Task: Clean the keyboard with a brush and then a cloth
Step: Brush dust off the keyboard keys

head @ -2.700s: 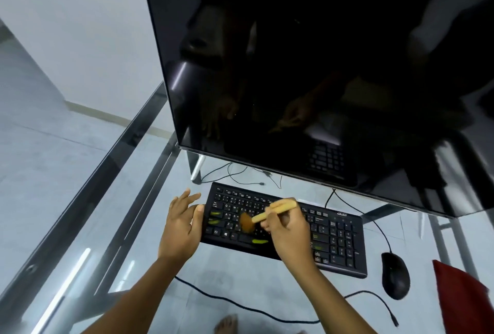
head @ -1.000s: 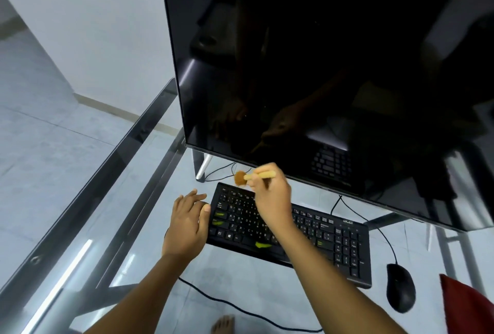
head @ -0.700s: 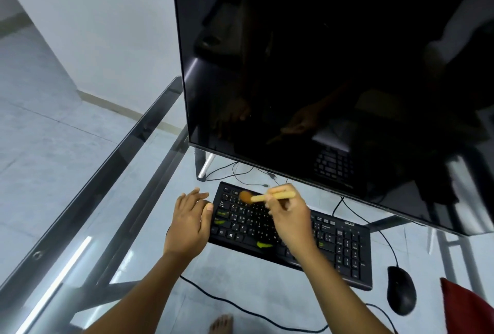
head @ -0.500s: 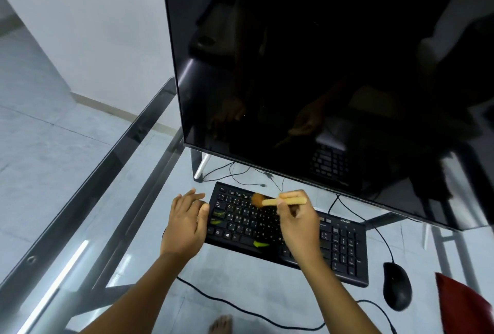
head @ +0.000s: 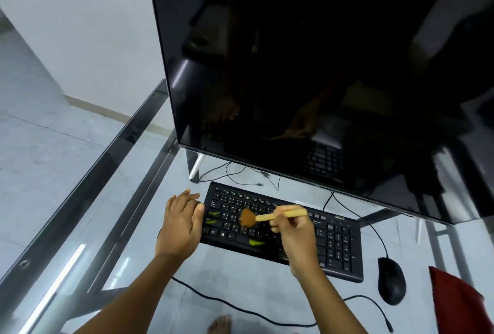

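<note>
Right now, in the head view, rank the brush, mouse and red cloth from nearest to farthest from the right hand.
1. Brush: held in the right hand, over the keyboard.
2. Mouse: on the table, right of the keyboard.
3. Red cloth: far right edge.

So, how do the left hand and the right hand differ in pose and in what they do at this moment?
The left hand lies flat and open at the left end of the keyboard and holds nothing; the right hand is curled around the handle of a brush. The left hand is beside the keys; the right hand is over the keys, with the bristles down on them. Both hands are bare and close to the keyboard.
</note>
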The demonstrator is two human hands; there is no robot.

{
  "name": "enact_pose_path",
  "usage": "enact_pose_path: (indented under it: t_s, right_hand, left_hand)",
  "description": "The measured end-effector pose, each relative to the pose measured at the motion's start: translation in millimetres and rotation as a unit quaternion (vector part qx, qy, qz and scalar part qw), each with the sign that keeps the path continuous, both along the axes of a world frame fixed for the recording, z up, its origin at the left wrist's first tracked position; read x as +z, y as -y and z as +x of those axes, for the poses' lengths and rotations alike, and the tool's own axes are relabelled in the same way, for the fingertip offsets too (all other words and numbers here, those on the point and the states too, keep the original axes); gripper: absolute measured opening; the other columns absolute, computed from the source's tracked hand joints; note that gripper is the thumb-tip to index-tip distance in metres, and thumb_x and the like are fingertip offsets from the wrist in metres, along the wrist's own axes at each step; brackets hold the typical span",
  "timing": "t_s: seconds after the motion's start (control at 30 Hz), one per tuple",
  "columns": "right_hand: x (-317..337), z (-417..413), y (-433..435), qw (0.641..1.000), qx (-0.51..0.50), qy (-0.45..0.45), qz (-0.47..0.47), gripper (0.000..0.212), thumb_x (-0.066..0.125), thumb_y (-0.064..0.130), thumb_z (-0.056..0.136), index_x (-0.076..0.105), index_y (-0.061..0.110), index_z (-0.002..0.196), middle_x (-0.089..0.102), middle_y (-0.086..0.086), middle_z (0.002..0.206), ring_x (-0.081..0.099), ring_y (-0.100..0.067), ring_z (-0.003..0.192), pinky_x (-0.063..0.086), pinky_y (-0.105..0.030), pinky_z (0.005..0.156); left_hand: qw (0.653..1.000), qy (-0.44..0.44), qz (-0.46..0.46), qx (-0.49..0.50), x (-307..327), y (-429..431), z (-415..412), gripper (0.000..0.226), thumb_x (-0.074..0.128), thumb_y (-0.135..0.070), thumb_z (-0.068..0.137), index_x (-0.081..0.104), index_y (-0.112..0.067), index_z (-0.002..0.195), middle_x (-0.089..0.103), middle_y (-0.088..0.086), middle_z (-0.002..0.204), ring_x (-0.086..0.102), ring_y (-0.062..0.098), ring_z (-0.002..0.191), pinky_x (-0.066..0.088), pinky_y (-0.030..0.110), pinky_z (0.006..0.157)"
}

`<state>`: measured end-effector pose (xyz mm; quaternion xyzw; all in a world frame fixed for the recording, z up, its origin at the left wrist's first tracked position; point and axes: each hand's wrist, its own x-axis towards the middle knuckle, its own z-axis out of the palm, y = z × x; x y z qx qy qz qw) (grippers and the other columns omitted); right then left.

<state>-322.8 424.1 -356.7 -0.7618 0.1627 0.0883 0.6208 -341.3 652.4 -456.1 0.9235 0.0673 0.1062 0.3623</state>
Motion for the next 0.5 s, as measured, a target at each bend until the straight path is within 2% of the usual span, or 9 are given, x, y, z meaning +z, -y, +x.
enact_pose_path:
  t_s: [0.03, 0.1, 0.17, 0.23, 0.27, 0.3, 0.37, 0.43, 0.5]
  right_hand:
    - [-0.1, 2.9, -1.3, 1.000, -0.012, -0.005, 0.002, 0.005, 0.060, 0.005, 0.092, 0.065, 0.006, 0.092, 0.070, -0.008, 0.082, 0.068, -0.016, 0.072, 0.054, -0.022, 0.061]
    - [2.6, 0.3, -12.1, 0.994, 0.104, -0.037, 0.019, 0.005, 0.060, 0.004, 0.092, 0.064, 0.007, 0.091, 0.070, -0.007, 0.079, 0.067, -0.017, 0.070, 0.056, -0.025, 0.062]
    - [1.8, -1.2, -16.0, 0.982, 0.177, -0.038, -0.044, 0.009, 0.060, 0.006, 0.093, 0.064, 0.013, 0.088, 0.071, -0.003, 0.079, 0.069, -0.017, 0.071, 0.058, -0.031, 0.065]
    - [-0.6, 9.7, -8.7, 0.991, 0.072, 0.021, -0.115, 0.011, 0.058, 0.011, 0.093, 0.061, 0.019, 0.086, 0.070, -0.003, 0.080, 0.068, -0.021, 0.070, 0.058, -0.039, 0.067]
    - [1.5, 15.6, -3.1, 0.991, 0.015, 0.051, -0.121, 0.009, 0.058, 0.014, 0.094, 0.060, 0.019, 0.087, 0.069, -0.006, 0.079, 0.067, -0.025, 0.070, 0.056, -0.043, 0.067]
    - [4.9, 21.1, -0.1, 0.991, 0.008, 0.063, -0.118, 0.006, 0.058, 0.017, 0.094, 0.059, 0.018, 0.089, 0.069, -0.009, 0.080, 0.067, -0.028, 0.071, 0.055, -0.044, 0.067]
    - [7.8, 25.8, -2.6, 0.989, 0.114, 0.027, -0.094, 0.006, 0.058, 0.018, 0.095, 0.060, 0.016, 0.090, 0.070, -0.006, 0.081, 0.068, -0.022, 0.074, 0.057, -0.036, 0.069]
    - [9.7, 26.6, -8.6, 0.967, 0.206, 0.035, -0.146, 0.008, 0.059, 0.016, 0.094, 0.060, 0.015, 0.086, 0.072, 0.001, 0.081, 0.067, -0.010, 0.076, 0.055, -0.023, 0.069]
    - [10.4, 35.6, -12.9, 0.960, 0.153, 0.119, -0.204, 0.013, 0.058, 0.011, 0.093, 0.059, 0.019, 0.082, 0.070, 0.006, 0.085, 0.063, -0.004, 0.076, 0.047, -0.016, 0.066]
  left_hand:
    - [1.000, -0.001, 0.001, -0.001, -0.4, 0.1, 0.9, 0.048, 0.025, -0.040, 0.100, 0.064, -0.012, 0.107, 0.058, -0.002, 0.124, 0.036, 0.016, 0.134, 0.017, 0.036, 0.118]
    - [1.000, 0.000, 0.005, 0.001, -1.2, -2.1, 0.7, 0.048, 0.025, -0.040, 0.100, 0.063, -0.012, 0.107, 0.058, -0.001, 0.123, 0.037, 0.016, 0.134, 0.020, 0.038, 0.117]
    - [1.000, 0.000, 0.002, 0.004, -0.7, -1.1, 0.6, 0.049, 0.025, -0.041, 0.100, 0.063, -0.012, 0.108, 0.058, -0.001, 0.124, 0.037, 0.017, 0.134, 0.021, 0.040, 0.117]
    - [1.000, -0.010, 0.004, 0.003, -0.5, 0.2, -1.4, 0.050, 0.024, -0.043, 0.100, 0.063, -0.012, 0.110, 0.057, -0.002, 0.125, 0.036, 0.016, 0.135, 0.019, 0.038, 0.118]
    - [1.000, -0.010, -0.001, 0.002, -0.1, 1.2, -1.6, 0.051, 0.024, -0.043, 0.099, 0.063, -0.013, 0.111, 0.057, -0.002, 0.126, 0.035, 0.016, 0.135, 0.018, 0.037, 0.118]
    - [1.000, -0.008, -0.002, 0.002, 1.2, 1.4, -0.4, 0.050, 0.024, -0.042, 0.100, 0.063, -0.013, 0.110, 0.057, -0.002, 0.125, 0.035, 0.015, 0.135, 0.018, 0.036, 0.118]
    - [1.000, -0.009, 0.006, -0.003, 1.5, 0.4, 0.5, 0.048, 0.025, -0.040, 0.099, 0.063, -0.013, 0.109, 0.057, -0.002, 0.124, 0.035, 0.014, 0.134, 0.018, 0.037, 0.118]
    - [1.000, -0.005, 0.005, -0.002, 1.6, -1.6, 0.7, 0.046, 0.025, -0.039, 0.099, 0.063, -0.013, 0.107, 0.057, -0.002, 0.124, 0.036, 0.014, 0.134, 0.019, 0.039, 0.117]
    - [1.000, -0.006, 0.006, -0.003, 1.6, -0.6, 0.0, 0.046, 0.025, -0.040, 0.099, 0.063, -0.014, 0.106, 0.057, -0.003, 0.123, 0.035, 0.014, 0.134, 0.019, 0.038, 0.117]
